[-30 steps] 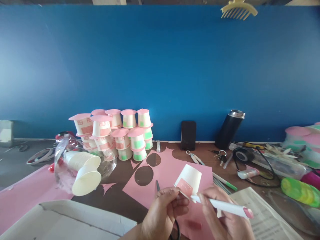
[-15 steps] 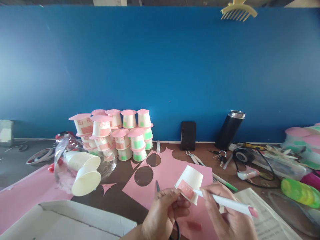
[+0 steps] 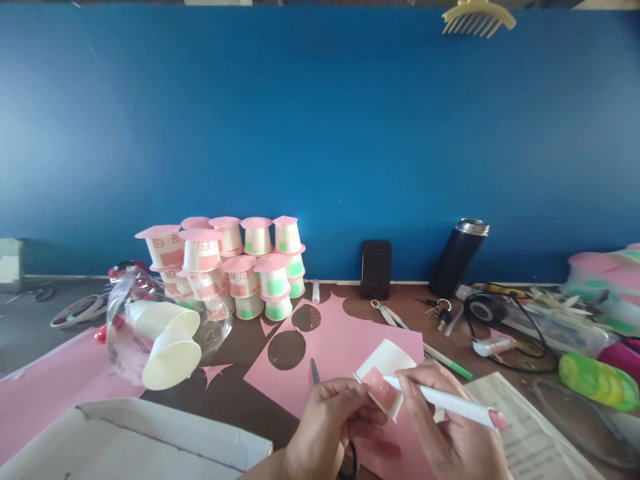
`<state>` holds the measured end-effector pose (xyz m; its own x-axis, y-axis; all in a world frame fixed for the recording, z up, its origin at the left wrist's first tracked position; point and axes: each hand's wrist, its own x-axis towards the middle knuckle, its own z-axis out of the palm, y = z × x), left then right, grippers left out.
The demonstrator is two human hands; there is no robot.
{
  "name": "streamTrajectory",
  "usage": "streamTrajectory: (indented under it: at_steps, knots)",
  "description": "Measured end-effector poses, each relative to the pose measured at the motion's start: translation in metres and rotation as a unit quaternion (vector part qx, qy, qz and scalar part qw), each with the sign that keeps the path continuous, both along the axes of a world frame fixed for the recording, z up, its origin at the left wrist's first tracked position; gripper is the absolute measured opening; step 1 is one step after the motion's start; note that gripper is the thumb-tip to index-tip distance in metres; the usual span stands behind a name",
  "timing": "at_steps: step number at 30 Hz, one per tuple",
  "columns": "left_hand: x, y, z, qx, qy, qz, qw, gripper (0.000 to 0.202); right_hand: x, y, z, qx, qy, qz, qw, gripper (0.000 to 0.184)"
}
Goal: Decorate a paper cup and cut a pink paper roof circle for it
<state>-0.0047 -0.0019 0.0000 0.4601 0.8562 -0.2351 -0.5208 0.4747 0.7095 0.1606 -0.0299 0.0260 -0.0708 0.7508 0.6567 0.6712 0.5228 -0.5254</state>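
Note:
My left hand [image 3: 333,420] pinches the rim of a white paper cup [image 3: 393,357], which is tipped on its side above pink paper [image 3: 333,337]. A reddish-pink block of colour covers the cup's side near the rim. In my right hand [image 3: 450,427] is a white marker [image 3: 445,400] with a pink end, its tip touching the upper edge of the coloured patch. Partly hidden beneath my left hand lie scissors [image 3: 315,371], a blade and a black handle showing. A red marker cap or similar small piece [image 3: 387,448] lies on the pink paper.
Decorated cups with pink paper tops [image 3: 243,277] stand stacked at the back left. Blank cups [image 3: 173,360] spill from a plastic bag. Behind are a phone [image 3: 376,270] and a dark bottle [image 3: 459,259]. A green-tipped marker [image 3: 450,363], cables and glasses [image 3: 585,427] lie right.
The cup has tilted further over in my left hand, its base swinging right and down. The marker tip has shifted slightly along the coloured patch.

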Motion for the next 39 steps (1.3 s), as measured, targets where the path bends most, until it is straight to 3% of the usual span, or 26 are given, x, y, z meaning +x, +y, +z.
streamTrajectory:
  at_steps: [7, 21, 26, 32, 37, 39]
  knots:
    - [0.001, 0.004, -0.001, -0.050, -0.037, 0.050, 0.997, 0.022, -0.003, -0.002, 0.003, -0.001, -0.015, -0.026, 1.000, 0.016]
    - [0.000, 0.002, 0.002, -0.006, 0.002, 0.010, 1.000, 0.025, -0.005, -0.001, 0.006, -0.014, 0.008, 0.007, 1.000, 0.010]
    - [0.001, 0.002, -0.003, -0.049, -0.061, 0.065, 0.995, 0.017, -0.001, -0.004, 0.007, 0.013, 0.038, -0.008, 0.999, 0.008]
    - [0.003, 0.007, -0.006, -0.110, -0.113, 0.093, 0.983, 0.016, -0.002, -0.006, 0.006, 0.067, 0.043, -0.063, 0.995, 0.023]
    - [0.003, 0.006, 0.000, -0.100, -0.115, 0.067, 0.986, 0.018, -0.001, 0.003, 0.004, -0.025, 0.155, -0.110, 0.981, 0.023]
    - [0.004, 0.006, 0.001, -0.083, -0.113, 0.035, 0.990, 0.020, 0.005, 0.012, 0.000, -0.069, 0.217, -0.079, 0.970, 0.028]
